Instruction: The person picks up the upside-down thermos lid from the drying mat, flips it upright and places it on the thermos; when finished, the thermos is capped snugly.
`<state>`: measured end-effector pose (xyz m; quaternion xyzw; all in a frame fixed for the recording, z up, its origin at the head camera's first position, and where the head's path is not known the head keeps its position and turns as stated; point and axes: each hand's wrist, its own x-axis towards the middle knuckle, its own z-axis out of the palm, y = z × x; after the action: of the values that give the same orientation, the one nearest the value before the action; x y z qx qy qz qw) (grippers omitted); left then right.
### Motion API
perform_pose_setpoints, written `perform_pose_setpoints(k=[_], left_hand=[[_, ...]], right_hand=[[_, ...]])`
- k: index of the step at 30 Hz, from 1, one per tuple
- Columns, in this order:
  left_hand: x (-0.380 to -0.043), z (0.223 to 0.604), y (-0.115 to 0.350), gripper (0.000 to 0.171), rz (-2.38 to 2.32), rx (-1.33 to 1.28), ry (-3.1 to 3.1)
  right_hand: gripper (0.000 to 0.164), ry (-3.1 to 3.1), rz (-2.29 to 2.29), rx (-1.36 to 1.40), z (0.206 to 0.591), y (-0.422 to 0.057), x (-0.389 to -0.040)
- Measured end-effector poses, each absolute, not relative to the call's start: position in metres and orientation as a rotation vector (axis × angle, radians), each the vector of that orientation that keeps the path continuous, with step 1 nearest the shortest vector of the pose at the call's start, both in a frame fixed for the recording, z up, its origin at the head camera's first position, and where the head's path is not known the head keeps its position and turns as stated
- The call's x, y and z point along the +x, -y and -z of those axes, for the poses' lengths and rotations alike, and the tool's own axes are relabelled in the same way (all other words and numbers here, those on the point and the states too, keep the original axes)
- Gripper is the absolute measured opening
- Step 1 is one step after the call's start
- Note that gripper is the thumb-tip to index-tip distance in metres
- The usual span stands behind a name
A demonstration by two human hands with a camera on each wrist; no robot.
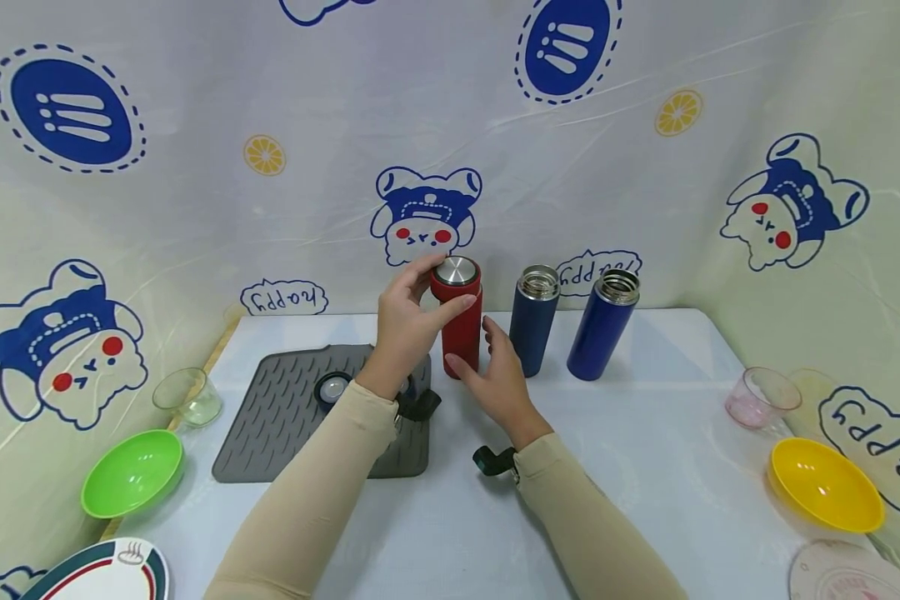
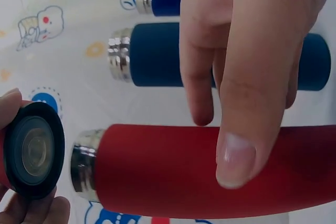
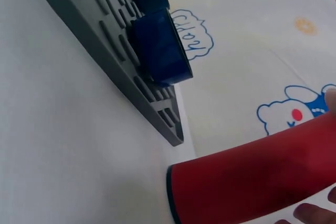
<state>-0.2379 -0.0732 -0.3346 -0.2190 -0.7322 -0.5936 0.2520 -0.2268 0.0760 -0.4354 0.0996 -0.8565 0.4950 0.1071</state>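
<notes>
A red thermos bottle (image 1: pixel 462 337) stands upright on the table, its steel neck bare in the left wrist view. My left hand (image 1: pixel 411 321) pinches its red lid (image 2: pixel 34 148), which has a silver top; a small gap separates lid and neck. My right hand (image 1: pixel 498 379) is beside the bottle's body, thumb in front and fingers extended on the right. In the right wrist view, the fingertips (image 3: pixel 315 214) show just off the red wall. To the right stand a dark blue bottle (image 1: pixel 534 325) and a brighter blue bottle (image 1: pixel 602 329), both without lids.
A grey ridged mat (image 1: pixel 270 417) on the left carries two blue lids (image 3: pixel 161 48), partly hidden by the left arm. Along the left edge are a clear glass (image 1: pixel 191 398), green bowl (image 1: pixel 131 475) and plate (image 1: pixel 112 575). A pink glass (image 1: pixel 757 398) and yellow bowl (image 1: pixel 825 487) are on the right.
</notes>
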Motion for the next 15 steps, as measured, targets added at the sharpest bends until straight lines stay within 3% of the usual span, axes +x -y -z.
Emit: perform_pose_setpoints(k=[15], left_hand=[[-0.267, 0.35, 0.067, 0.06, 1.642, -0.54, 1.968]], right_hand=[[0.091, 2.445, -1.471, 0.275, 0.428, -0.064, -0.257]])
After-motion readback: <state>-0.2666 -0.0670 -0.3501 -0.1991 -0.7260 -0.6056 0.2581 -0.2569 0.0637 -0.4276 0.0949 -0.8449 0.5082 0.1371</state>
